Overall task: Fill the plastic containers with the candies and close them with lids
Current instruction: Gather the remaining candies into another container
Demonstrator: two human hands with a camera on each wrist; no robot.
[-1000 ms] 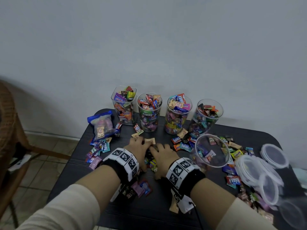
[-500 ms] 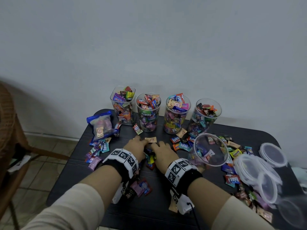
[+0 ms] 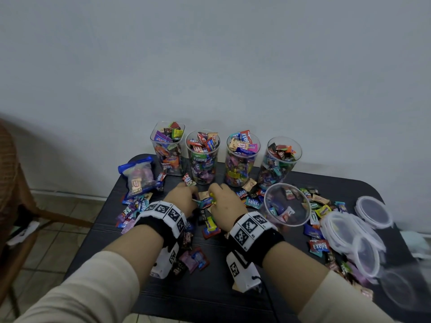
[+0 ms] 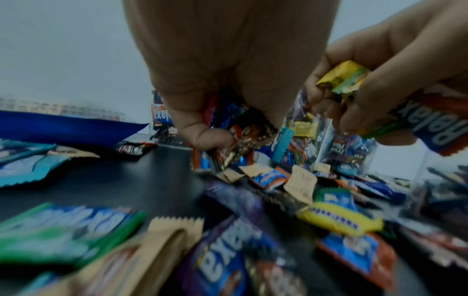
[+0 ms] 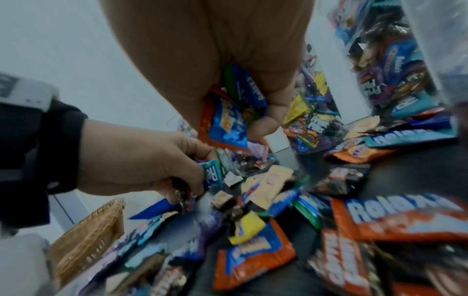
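Observation:
Four clear plastic containers full of wrapped candies stand in a row at the back of the black table (image 3: pixel 210 287); the leftmost container (image 3: pixel 168 149) is square. A fifth container (image 3: pixel 287 205), nearly empty, stands to the right of my hands. My left hand (image 3: pixel 183 199) grips a bunch of candies (image 4: pixel 243 136) just above the table. My right hand (image 3: pixel 225 202) holds its own bunch of candies (image 5: pixel 228 118), close beside the left. Loose candies (image 3: pixel 211 226) lie under and around both hands. Clear lids (image 3: pixel 345 231) lie at the right.
A blue zip bag (image 3: pixel 139 177) of sweets lies at the back left of the table. A wicker chair (image 3: pixel 9 183) stands left of the table. The wall rises directly behind the container row. One more lid (image 3: pixel 374 212) lies at the far right.
Both hands have closed round handfuls of candies and lifted slightly off the table, drifting a little toward the container row.

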